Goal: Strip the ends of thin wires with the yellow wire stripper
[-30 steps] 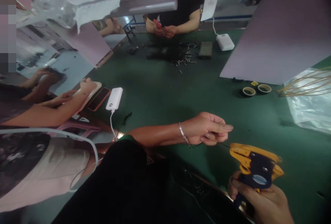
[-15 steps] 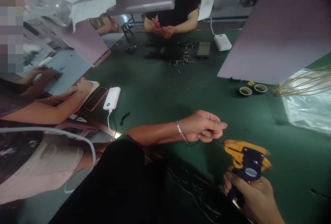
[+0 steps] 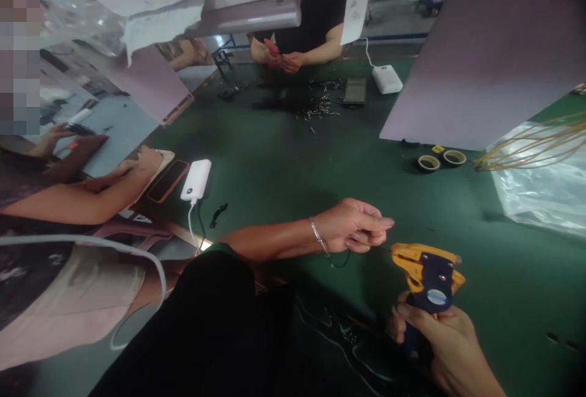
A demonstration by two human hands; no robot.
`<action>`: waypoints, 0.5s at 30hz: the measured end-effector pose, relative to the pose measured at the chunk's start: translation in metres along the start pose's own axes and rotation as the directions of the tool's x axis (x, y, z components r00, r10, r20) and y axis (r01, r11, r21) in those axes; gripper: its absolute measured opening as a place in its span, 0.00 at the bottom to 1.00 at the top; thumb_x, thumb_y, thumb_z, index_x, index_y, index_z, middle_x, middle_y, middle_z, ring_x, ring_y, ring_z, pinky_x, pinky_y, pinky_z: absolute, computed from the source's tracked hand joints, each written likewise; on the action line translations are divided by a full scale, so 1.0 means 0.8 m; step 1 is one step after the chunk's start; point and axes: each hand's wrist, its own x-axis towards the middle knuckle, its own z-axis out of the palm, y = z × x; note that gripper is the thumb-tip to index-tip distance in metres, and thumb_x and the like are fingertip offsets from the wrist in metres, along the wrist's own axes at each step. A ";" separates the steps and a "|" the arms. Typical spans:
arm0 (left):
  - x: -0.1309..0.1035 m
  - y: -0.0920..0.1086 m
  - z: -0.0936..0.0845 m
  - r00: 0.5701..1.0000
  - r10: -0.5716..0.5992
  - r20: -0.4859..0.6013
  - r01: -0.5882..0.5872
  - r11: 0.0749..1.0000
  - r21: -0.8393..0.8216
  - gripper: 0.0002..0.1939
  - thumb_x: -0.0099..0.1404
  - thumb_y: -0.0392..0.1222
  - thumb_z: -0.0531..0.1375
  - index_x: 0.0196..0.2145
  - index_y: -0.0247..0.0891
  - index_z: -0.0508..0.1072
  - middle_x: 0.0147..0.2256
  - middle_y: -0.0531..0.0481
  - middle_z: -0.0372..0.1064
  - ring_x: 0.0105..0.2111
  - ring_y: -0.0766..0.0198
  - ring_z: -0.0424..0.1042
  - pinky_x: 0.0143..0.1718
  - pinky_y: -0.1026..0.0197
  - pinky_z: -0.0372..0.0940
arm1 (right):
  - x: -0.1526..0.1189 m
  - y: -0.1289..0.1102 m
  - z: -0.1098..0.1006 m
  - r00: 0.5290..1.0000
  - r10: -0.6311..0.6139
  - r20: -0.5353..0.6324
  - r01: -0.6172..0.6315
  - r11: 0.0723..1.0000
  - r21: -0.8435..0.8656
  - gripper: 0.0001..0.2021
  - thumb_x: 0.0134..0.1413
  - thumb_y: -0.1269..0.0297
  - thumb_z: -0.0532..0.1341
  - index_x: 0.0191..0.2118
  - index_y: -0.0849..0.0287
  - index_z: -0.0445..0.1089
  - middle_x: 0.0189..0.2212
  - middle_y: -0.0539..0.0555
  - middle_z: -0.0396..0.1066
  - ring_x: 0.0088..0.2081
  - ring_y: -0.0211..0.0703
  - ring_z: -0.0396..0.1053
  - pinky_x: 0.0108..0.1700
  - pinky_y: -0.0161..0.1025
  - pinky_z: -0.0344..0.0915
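My left hand (image 3: 356,226), with a silver bangle at the wrist, is closed in a pinch on a thin dark wire (image 3: 341,262). One end of the wire hangs below the palm; the other reaches the jaws of a yellow and dark blue wire stripper (image 3: 430,275). Wrapped round the stripper's handles is my right hand (image 3: 442,336), just right of and below the left one. The tool's nose points left, close to the left fingertips. Both hands are over the green table (image 3: 274,171).
Two tape rolls (image 3: 429,163) and yellow wires (image 3: 526,146) on a plastic bag lie at the right. A white power bank (image 3: 196,179) and a phone (image 3: 168,181) lie left, near a person's arms. Across the table, another person's hands (image 3: 286,62) are behind small metal pieces (image 3: 320,107).
The view has shifted slightly, so most things appear a little further left. Both hands keep their holds, with the stripper still beside the left fingertips.
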 end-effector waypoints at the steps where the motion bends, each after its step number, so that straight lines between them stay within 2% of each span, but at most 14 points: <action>1: 0.000 0.000 0.001 1.000 0.006 -0.004 -0.006 1.000 0.001 0.24 0.49 0.44 0.73 0.19 0.32 0.61 0.17 0.52 0.61 0.13 0.81 0.44 0.13 0.74 0.41 | 0.001 -0.003 0.003 1.000 0.006 0.008 -0.006 1.000 0.007 0.14 0.41 0.57 0.74 0.23 0.62 0.72 0.14 0.56 0.65 0.18 0.46 0.63 0.21 0.36 0.63; 5: -0.003 0.000 0.002 0.999 0.021 -0.033 -0.021 1.000 0.008 0.23 0.52 0.44 0.71 0.19 0.32 0.60 0.18 0.53 0.61 0.13 0.81 0.44 0.13 0.74 0.41 | 0.005 -0.008 0.013 0.999 -0.026 0.023 0.025 0.999 0.030 0.16 0.40 0.58 0.73 0.18 0.62 0.70 0.15 0.56 0.64 0.18 0.44 0.62 0.21 0.36 0.62; 9: -0.003 0.003 0.000 0.999 0.021 -0.048 -0.021 1.000 0.006 0.23 0.54 0.43 0.70 0.19 0.33 0.59 0.17 0.54 0.59 0.13 0.81 0.43 0.13 0.75 0.41 | 0.005 -0.002 0.014 0.999 -0.023 0.028 0.020 0.996 0.087 0.14 0.42 0.59 0.73 0.21 0.62 0.71 0.14 0.55 0.63 0.16 0.44 0.61 0.20 0.36 0.61; 15: 0.000 0.001 -0.003 0.998 0.027 -0.052 -0.028 1.000 -0.006 0.22 0.54 0.41 0.70 0.19 0.33 0.59 0.17 0.54 0.58 0.13 0.80 0.43 0.13 0.74 0.41 | 0.004 -0.001 0.014 1.000 -0.017 0.010 0.016 0.998 0.062 0.13 0.41 0.59 0.72 0.23 0.62 0.72 0.15 0.55 0.65 0.18 0.45 0.63 0.22 0.36 0.63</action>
